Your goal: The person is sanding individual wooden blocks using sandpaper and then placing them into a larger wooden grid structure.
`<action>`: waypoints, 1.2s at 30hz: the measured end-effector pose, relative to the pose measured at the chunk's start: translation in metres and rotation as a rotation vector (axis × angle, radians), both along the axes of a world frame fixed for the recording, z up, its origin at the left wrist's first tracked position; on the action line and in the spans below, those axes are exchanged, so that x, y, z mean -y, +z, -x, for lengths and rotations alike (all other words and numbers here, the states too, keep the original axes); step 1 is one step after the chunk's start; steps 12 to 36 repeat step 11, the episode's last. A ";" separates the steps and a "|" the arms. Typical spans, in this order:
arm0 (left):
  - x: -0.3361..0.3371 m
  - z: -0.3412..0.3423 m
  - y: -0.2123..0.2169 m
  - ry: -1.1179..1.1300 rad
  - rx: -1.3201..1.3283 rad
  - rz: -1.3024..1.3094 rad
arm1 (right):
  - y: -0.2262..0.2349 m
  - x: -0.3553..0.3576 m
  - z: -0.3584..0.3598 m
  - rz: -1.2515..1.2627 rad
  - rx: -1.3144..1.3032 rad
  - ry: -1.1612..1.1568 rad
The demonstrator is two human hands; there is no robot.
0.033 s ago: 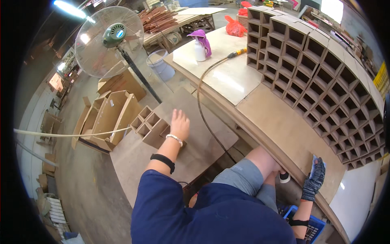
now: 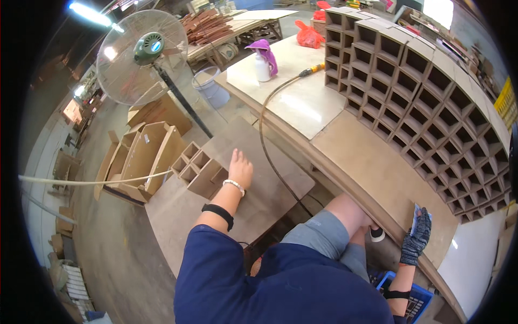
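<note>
My left hand point(image 2: 240, 168), bare with a beaded bracelet at the wrist, has its fingers stretched out and holds nothing I can see. It is at the right end of a small brown divided wooden box point(image 2: 204, 181), which lies on a low brown board point(image 2: 270, 178); whether they touch is unclear. My right hand point(image 2: 418, 237), in a dark grey knitted glove, is closed on a thin pale-blue pad point(image 2: 415, 218). The pad is against the brown panel point(image 2: 377, 154) on the workbench, mostly hidden under the fingers.
A large stack of open-celled brown boxes point(image 2: 415, 116) lines the bench's far side. A hose point(image 2: 263, 127) with a yellow fitting crosses the bench edge. A white spray bottle point(image 2: 262, 70) with a purple cloth, a pedestal fan point(image 2: 148, 51), cartons point(image 2: 148, 154) and a blue crate point(image 2: 418, 299) stand around.
My left hand has shifted very slightly right and nearer relative to the divided box. The right hand and pad look almost unmoved; the whole view has shifted a little.
</note>
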State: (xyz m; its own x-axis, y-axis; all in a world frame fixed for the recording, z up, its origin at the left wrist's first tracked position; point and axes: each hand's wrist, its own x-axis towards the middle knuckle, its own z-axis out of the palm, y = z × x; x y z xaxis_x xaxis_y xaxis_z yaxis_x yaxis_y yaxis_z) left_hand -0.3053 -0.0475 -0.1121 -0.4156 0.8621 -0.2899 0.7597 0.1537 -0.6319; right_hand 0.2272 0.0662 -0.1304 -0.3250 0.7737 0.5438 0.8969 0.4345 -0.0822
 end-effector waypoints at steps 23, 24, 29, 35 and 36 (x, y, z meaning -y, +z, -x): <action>-0.002 0.048 -0.106 -0.245 -0.202 -0.304 | 0.007 0.013 -0.001 0.008 -0.017 -0.074; -0.002 0.048 -0.106 -0.245 -0.202 -0.304 | 0.007 0.013 -0.001 0.008 -0.017 -0.074; -0.002 0.048 -0.106 -0.245 -0.202 -0.304 | 0.007 0.013 -0.001 0.008 -0.017 -0.074; -0.002 0.048 -0.106 -0.245 -0.202 -0.304 | 0.007 0.013 -0.001 0.008 -0.017 -0.074; -0.002 0.048 -0.106 -0.245 -0.202 -0.304 | 0.007 0.013 -0.001 0.008 -0.017 -0.074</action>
